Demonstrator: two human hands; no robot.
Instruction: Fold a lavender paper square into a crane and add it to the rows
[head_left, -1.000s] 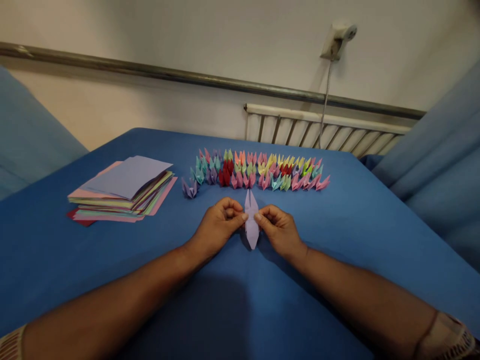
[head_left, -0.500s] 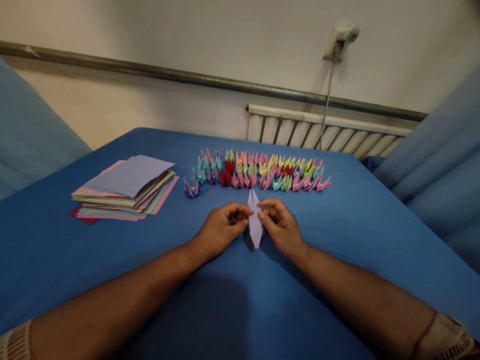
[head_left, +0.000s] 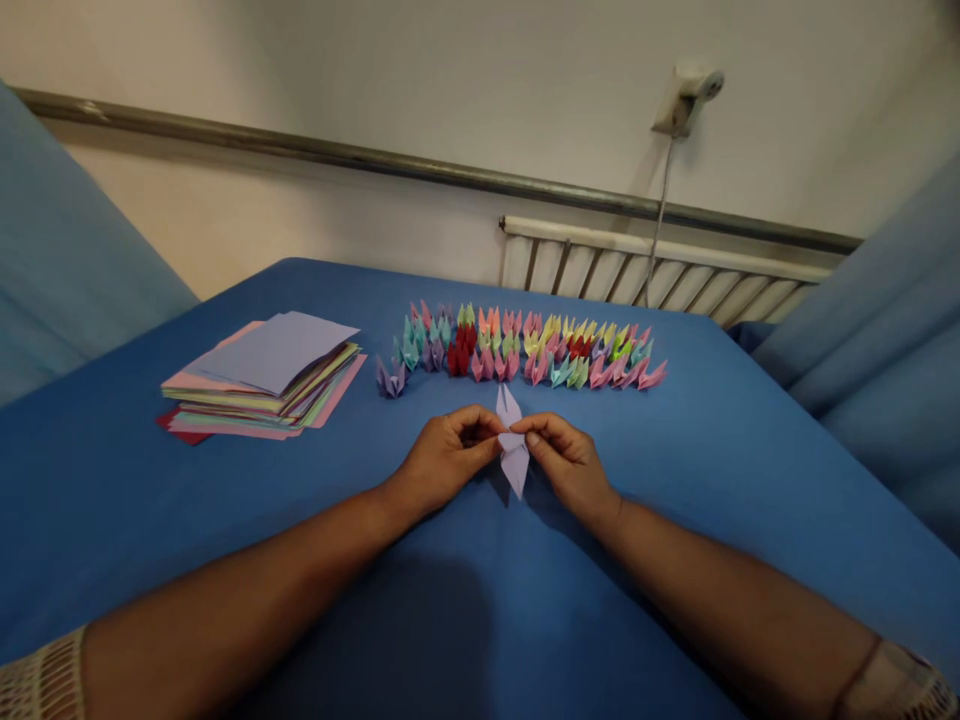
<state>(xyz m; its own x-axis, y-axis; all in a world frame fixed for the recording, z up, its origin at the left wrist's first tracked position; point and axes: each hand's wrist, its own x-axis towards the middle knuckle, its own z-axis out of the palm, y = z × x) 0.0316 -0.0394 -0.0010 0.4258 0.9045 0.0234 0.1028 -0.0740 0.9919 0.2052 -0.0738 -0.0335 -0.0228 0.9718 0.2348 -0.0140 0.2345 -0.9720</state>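
Observation:
A pale lilac folded origami paper (head_left: 514, 468) is held upright lengthwise, pointed at its far and near ends, between my two hands over the blue cloth. My left hand (head_left: 448, 452) pinches its left edge at the middle with thumb and fingertips. On the opposite edge, my right hand (head_left: 571, 462) is closed in a similar pinch. A small flap spans the paper's waist between the fingertips. Just beyond stand rows of folded paper cranes (head_left: 536, 366) in pink, red, yellow, green, teal and purple. A lone purple crane (head_left: 391, 378) sits at the left end of the front row.
A stack of coloured paper sheets (head_left: 274, 355) lies to the left on the blue-covered table (head_left: 315, 620). Behind it are a metal rail (head_left: 420, 168), a radiator (head_left: 585, 238) and a wall socket (head_left: 686, 100) with a cord. Blue curtains (head_left: 892, 290) hang on both sides.
The middle of the lilac paper has folded into a flap at its waist, and my fingertips have closed in on it. The whole view has shifted slightly.

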